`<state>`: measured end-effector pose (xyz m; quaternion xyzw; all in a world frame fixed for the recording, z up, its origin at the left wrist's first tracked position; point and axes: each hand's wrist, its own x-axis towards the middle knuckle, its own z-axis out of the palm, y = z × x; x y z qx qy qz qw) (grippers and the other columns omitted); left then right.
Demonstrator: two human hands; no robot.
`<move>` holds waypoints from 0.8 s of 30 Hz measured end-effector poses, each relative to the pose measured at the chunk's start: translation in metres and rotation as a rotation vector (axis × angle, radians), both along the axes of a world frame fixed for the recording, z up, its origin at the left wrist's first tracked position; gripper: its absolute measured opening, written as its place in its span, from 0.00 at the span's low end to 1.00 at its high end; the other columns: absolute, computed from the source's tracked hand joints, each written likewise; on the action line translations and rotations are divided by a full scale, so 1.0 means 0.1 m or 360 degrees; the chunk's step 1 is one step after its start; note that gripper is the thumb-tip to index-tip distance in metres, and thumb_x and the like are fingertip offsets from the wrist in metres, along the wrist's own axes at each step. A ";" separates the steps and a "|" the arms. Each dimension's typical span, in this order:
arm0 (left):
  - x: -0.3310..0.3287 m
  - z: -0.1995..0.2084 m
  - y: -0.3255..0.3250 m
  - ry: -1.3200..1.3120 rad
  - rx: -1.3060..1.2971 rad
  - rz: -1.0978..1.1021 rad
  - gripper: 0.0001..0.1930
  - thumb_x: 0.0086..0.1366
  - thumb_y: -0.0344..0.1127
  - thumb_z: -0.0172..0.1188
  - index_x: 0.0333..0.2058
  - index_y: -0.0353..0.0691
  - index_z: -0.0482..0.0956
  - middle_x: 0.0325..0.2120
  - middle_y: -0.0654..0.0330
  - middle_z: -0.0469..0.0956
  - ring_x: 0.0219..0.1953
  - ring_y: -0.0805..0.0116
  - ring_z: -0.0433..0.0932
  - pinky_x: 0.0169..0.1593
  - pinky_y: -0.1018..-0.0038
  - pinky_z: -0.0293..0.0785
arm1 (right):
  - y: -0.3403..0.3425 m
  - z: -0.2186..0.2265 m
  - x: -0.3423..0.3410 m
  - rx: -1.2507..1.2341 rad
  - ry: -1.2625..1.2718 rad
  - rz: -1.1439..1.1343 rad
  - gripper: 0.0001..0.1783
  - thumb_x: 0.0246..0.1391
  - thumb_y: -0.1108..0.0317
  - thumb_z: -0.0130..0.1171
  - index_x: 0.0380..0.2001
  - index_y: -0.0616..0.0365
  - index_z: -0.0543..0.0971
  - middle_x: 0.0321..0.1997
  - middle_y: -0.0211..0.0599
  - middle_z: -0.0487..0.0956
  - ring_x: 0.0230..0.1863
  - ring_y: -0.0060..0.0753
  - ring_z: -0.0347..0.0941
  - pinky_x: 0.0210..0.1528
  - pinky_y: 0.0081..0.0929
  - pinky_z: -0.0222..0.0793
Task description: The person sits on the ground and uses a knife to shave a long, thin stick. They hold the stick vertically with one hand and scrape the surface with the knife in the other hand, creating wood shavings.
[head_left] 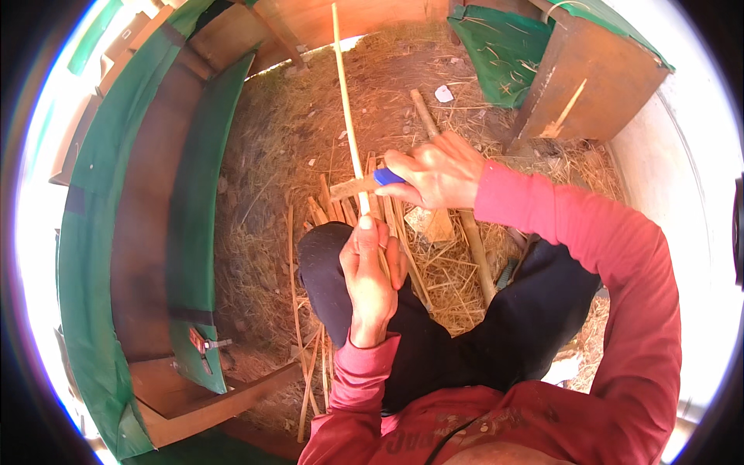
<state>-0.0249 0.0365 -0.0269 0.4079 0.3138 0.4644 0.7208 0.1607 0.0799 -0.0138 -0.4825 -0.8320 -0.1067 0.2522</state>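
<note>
My left hand [370,271] is closed around the lower part of a long, pale wooden strip [346,97], thumb on top, above my left knee. The strip points up and away, its far tip near the top of the view. My right hand [440,172] grips the blue handle of a knife [355,187]. Its broad, brownish blade lies across the strip, just beyond my left thumb. Whether the edge bites into the wood is too small to tell. Beneath the blade, several split wooden strips [324,203] lie on the ground, partly hidden by my hands and leg.
A wooden frame with green cloth [203,201] runs along the left. A brown wooden panel [587,77] with green cloth stands at the upper right. Round poles [474,248], a wood block [431,225], straw and a white scrap [443,94] lie on the ground.
</note>
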 end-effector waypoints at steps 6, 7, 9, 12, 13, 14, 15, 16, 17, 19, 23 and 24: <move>-0.01 0.16 0.02 -0.0069 -0.0188 0.0012 0.17 0.73 0.49 0.42 0.27 0.46 0.64 0.06 0.70 0.56 0.05 0.80 0.48 0.12 0.81 0.42 | 0.15 -0.04 0.01 -0.0040 -0.0133 -0.0145 0.26 0.58 0.40 0.48 0.31 0.55 0.72 0.08 0.35 0.69 0.10 0.45 0.69 0.15 0.39 0.65; -0.04 0.17 -0.06 -0.0074 -0.0118 0.0001 0.17 0.73 0.49 0.42 0.27 0.46 0.64 0.06 0.70 0.56 0.05 0.80 0.48 0.11 0.81 0.42 | 0.31 -0.06 0.14 -0.0143 0.0084 -0.0435 0.28 0.60 0.39 0.44 0.32 0.56 0.73 0.09 0.36 0.70 0.12 0.44 0.70 0.16 0.40 0.67; -0.17 0.16 -0.33 -0.0110 0.0034 -0.0096 0.18 0.72 0.49 0.42 0.27 0.45 0.64 0.06 0.69 0.56 0.04 0.80 0.48 0.11 0.81 0.42 | 0.53 0.14 0.83 -0.0253 0.0000 -0.0892 0.33 0.63 0.38 0.34 0.33 0.58 0.75 0.11 0.36 0.71 0.16 0.40 0.73 0.19 0.41 0.71; -0.44 0.01 -0.56 -0.0272 -0.0085 -0.0151 0.19 0.74 0.47 0.40 0.31 0.37 0.66 0.07 0.65 0.58 0.05 0.78 0.54 0.10 0.80 0.48 | 0.36 0.18 1.09 -0.0234 0.0258 -0.1082 0.28 0.65 0.43 0.37 0.35 0.58 0.75 0.13 0.35 0.72 0.15 0.36 0.72 0.18 0.37 0.70; -0.43 -0.05 -0.58 -0.0256 -0.0144 -0.0121 0.19 0.74 0.46 0.39 0.32 0.36 0.67 0.07 0.65 0.58 0.05 0.78 0.54 0.10 0.80 0.48 | 0.21 0.16 1.04 -0.0310 0.0274 -0.1056 0.28 0.65 0.43 0.38 0.35 0.58 0.74 0.14 0.34 0.72 0.16 0.33 0.73 0.18 0.36 0.70; -0.43 -0.11 -0.60 -0.0231 -0.0191 -0.0082 0.20 0.74 0.46 0.38 0.33 0.35 0.67 0.07 0.65 0.58 0.05 0.78 0.54 0.10 0.80 0.48 | 0.14 0.16 0.94 -0.0297 0.0279 -0.0900 0.27 0.65 0.43 0.39 0.34 0.57 0.74 0.13 0.35 0.71 0.15 0.34 0.72 0.17 0.36 0.68; -0.42 -0.20 -0.60 -0.0273 -0.0274 -0.0096 0.20 0.74 0.46 0.37 0.35 0.34 0.69 0.07 0.64 0.59 0.05 0.78 0.54 0.11 0.80 0.48 | 0.06 0.15 0.85 -0.0287 0.0285 -0.0742 0.26 0.64 0.43 0.40 0.33 0.56 0.73 0.13 0.35 0.70 0.14 0.34 0.71 0.17 0.37 0.66; -0.40 -0.21 -0.60 -0.0283 -0.0291 -0.0107 0.20 0.74 0.47 0.37 0.35 0.35 0.68 0.07 0.64 0.59 0.06 0.78 0.53 0.11 0.80 0.48 | 0.00 0.15 0.74 -0.0269 0.0296 -0.0582 0.26 0.64 0.43 0.41 0.31 0.56 0.73 0.12 0.36 0.69 0.13 0.35 0.70 0.16 0.38 0.64; -0.37 -0.22 -0.61 -0.0288 -0.0316 -0.0128 0.20 0.74 0.48 0.36 0.34 0.36 0.68 0.07 0.64 0.59 0.06 0.78 0.53 0.12 0.80 0.49 | -0.09 0.18 0.63 -0.0267 0.0321 -0.0376 0.25 0.63 0.43 0.42 0.30 0.55 0.72 0.11 0.37 0.68 0.12 0.37 0.69 0.15 0.40 0.62; -0.27 -0.22 -0.62 -0.0330 -0.0400 -0.0141 0.20 0.74 0.48 0.36 0.33 0.38 0.67 0.07 0.64 0.59 0.07 0.78 0.53 0.12 0.80 0.49 | -0.27 0.17 0.40 -0.0217 0.0332 -0.0053 0.23 0.62 0.44 0.46 0.29 0.54 0.71 0.09 0.39 0.67 0.10 0.43 0.66 0.15 0.43 0.59; -0.13 -0.19 -0.69 -0.0336 -0.0508 -0.0144 0.20 0.74 0.51 0.35 0.30 0.43 0.64 0.07 0.65 0.57 0.07 0.77 0.50 0.13 0.80 0.47 | -0.60 0.11 0.09 -0.0590 0.0207 0.0380 0.17 0.57 0.49 0.56 0.30 0.52 0.71 0.13 0.38 0.71 0.14 0.46 0.70 0.15 0.40 0.61; -0.10 -0.19 -0.72 -0.0331 -0.0519 -0.0147 0.20 0.74 0.52 0.36 0.29 0.43 0.64 0.07 0.66 0.56 0.06 0.77 0.50 0.13 0.79 0.47 | -0.61 0.07 0.08 -0.0578 0.0149 0.0380 0.18 0.57 0.48 0.56 0.31 0.52 0.71 0.13 0.37 0.71 0.13 0.46 0.70 0.15 0.40 0.62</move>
